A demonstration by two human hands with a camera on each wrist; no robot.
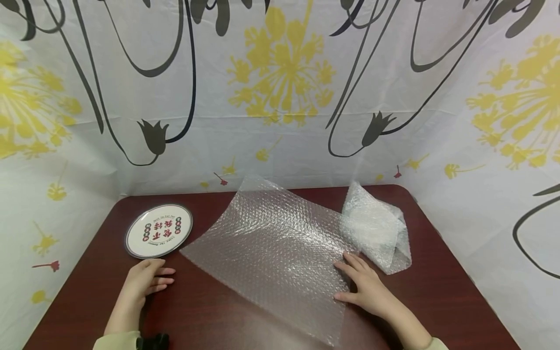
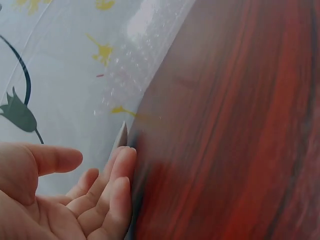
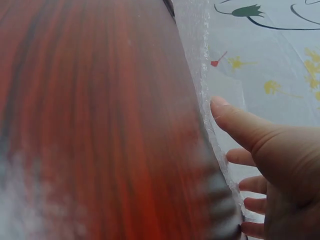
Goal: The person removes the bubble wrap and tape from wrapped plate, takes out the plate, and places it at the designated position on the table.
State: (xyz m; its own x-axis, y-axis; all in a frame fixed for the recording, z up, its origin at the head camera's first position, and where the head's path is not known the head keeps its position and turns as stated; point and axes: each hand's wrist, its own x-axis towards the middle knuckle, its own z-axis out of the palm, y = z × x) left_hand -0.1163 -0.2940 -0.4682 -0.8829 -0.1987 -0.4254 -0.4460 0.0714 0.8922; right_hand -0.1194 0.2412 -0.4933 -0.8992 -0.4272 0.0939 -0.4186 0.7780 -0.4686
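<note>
A large sheet of bubble wrap point(image 1: 271, 248) lies spread at an angle over the middle of the table. My right hand point(image 1: 367, 287) rests at the sheet's right edge, fingers spread and touching it; in the right wrist view the thumb point(image 3: 240, 120) lies along that edge. My left hand point(image 1: 142, 284) is near the sheet's left corner, apart from it, with relaxed fingers and nothing held. Just beyond it sits a white round plate point(image 1: 159, 231) with a dark rim and red and black lettering. To the right lies a folded bubble-wrap bundle point(image 1: 376, 228); its contents cannot be made out.
The dark red wooden table point(image 1: 210, 311) has rounded far corners. A white curtain point(image 1: 288, 150) with yellow and grey flower prints hangs behind and at both sides. The sheet's far corner reaches up against it. A black strap piece point(image 1: 153, 341) sits by the left sleeve.
</note>
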